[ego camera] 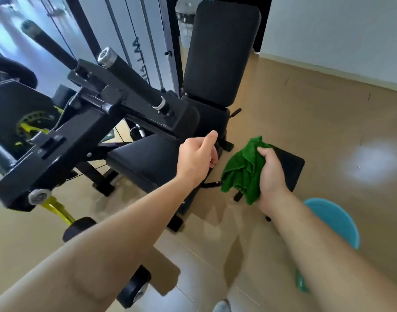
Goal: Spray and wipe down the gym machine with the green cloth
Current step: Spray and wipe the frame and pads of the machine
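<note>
Wiping stage, by judgement. Green cloth (242,170) bunched, clamped in right hand (272,174), over black pad (292,167) beside gym machine (148,118). Left hand (197,154) curled near seat (143,158); hold undeterminable. Next, probably: cloth pressed flat onto padding.

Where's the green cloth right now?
Head view, right of centre: the green cloth hangs bunched in the right hand, just right of the machine's black seat.

Open floor (317,122) right of the seat's (145,158) edge; black frame arm (85,136) and two handles (134,79) close above its left.
</note>
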`<state>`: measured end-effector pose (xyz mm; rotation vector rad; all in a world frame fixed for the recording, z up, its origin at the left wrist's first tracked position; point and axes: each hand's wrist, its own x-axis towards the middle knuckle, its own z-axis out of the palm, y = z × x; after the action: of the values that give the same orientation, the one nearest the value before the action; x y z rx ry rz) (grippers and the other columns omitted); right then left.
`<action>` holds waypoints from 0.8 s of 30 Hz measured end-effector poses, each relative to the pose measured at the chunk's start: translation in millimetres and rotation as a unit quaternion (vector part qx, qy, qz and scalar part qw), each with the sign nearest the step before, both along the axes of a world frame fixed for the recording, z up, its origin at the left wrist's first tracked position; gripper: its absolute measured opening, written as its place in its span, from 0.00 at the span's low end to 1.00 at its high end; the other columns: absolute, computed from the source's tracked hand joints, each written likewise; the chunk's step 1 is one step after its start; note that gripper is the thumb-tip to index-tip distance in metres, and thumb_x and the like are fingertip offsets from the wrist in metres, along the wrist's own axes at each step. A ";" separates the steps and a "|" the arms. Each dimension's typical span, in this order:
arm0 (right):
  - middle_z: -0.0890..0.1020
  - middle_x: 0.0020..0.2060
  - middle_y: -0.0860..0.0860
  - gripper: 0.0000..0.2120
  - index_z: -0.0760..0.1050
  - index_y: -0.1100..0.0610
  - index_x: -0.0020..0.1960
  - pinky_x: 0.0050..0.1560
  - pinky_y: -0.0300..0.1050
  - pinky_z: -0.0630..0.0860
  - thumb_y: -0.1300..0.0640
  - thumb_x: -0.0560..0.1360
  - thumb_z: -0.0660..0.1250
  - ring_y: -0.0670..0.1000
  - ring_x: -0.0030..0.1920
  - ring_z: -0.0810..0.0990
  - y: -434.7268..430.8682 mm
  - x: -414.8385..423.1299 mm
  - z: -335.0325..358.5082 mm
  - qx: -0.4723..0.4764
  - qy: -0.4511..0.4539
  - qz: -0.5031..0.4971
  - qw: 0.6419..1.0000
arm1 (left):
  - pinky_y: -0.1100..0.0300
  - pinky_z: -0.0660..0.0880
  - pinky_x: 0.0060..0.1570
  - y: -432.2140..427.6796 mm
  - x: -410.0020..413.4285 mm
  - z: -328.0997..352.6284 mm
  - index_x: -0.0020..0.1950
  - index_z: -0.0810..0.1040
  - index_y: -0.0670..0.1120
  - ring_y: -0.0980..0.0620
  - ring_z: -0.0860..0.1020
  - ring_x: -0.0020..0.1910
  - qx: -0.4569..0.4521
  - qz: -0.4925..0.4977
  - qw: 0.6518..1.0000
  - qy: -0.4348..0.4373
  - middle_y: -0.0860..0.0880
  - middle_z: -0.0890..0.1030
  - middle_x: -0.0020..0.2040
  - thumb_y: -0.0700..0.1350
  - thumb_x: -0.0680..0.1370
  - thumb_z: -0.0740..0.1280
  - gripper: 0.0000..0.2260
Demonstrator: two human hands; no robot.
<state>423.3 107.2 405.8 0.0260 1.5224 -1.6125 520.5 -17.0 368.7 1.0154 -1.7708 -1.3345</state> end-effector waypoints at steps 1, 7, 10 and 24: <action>0.86 0.51 0.58 0.17 0.82 0.56 0.54 0.48 0.51 0.80 0.45 0.80 0.61 0.58 0.50 0.84 -5.6 -6.9 2.3 0.003 -0.002 0.004 1.000 | 0.53 0.78 0.41 -4.6 -10.7 1.5 0.28 0.78 0.41 0.50 0.79 0.30 0.012 0.011 1.000 0.002 0.42 0.81 0.28 0.59 0.79 0.60 0.28; 0.87 0.42 0.56 0.18 0.84 0.57 0.49 0.48 0.52 0.81 0.46 0.80 0.60 0.57 0.44 0.86 -34.2 -49.1 8.3 0.041 -0.015 0.082 0.996 | 0.43 0.80 0.45 -21.1 -53.4 4.9 0.26 0.77 0.43 0.46 0.77 0.31 0.090 0.084 0.992 0.007 0.46 0.78 0.25 0.62 0.77 0.60 0.29; 0.88 0.45 0.57 0.19 0.83 0.58 0.53 0.49 0.52 0.81 0.45 0.80 0.60 0.58 0.47 0.86 -54.3 -74.7 10.4 0.064 -0.017 0.117 0.991 | 0.45 0.79 0.48 -21.8 -65.3 5.3 0.26 0.78 0.42 0.48 0.78 0.32 0.121 0.150 0.981 0.002 0.44 0.80 0.27 0.60 0.79 0.60 0.29; 0.84 0.59 0.60 0.32 0.78 0.57 0.65 0.61 0.61 0.79 0.38 0.70 0.63 0.61 0.58 0.83 -189.0 -166.3 7.6 0.058 -0.013 0.299 0.952 | 0.52 0.71 0.40 -26.0 -137.7 14.3 0.24 0.75 0.44 0.54 0.72 0.28 0.135 0.454 0.880 0.011 0.49 0.75 0.24 0.62 0.75 0.56 0.28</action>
<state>257.0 -81.8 413.5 -0.3189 1.4229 -1.0342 382.8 -42.9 383.0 1.6872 -0.8483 -0.9531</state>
